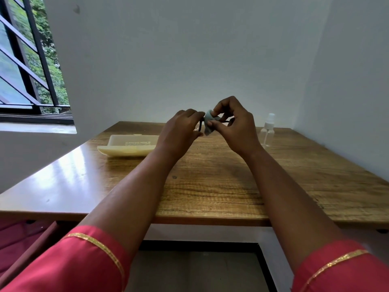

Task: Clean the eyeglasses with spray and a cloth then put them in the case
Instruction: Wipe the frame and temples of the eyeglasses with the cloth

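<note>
Both hands are raised above the far middle of the wooden table point(210, 186). My left hand point(181, 131) grips the dark-framed eyeglasses point(201, 126), mostly hidden behind the fingers. My right hand point(233, 127) pinches a small grey-blue cloth point(209, 121) folded over part of the glasses, between thumb and fingers. A cream glasses case point(128, 145) lies open on the table to the left of my hands. A clear spray bottle point(267, 131) with a white nozzle stands upright to the right, near the wall.
White walls close the table in at the back and on the right. A barred window point(27, 70) is at the far left. The table's front edge point(189, 218) runs across just above my sleeves.
</note>
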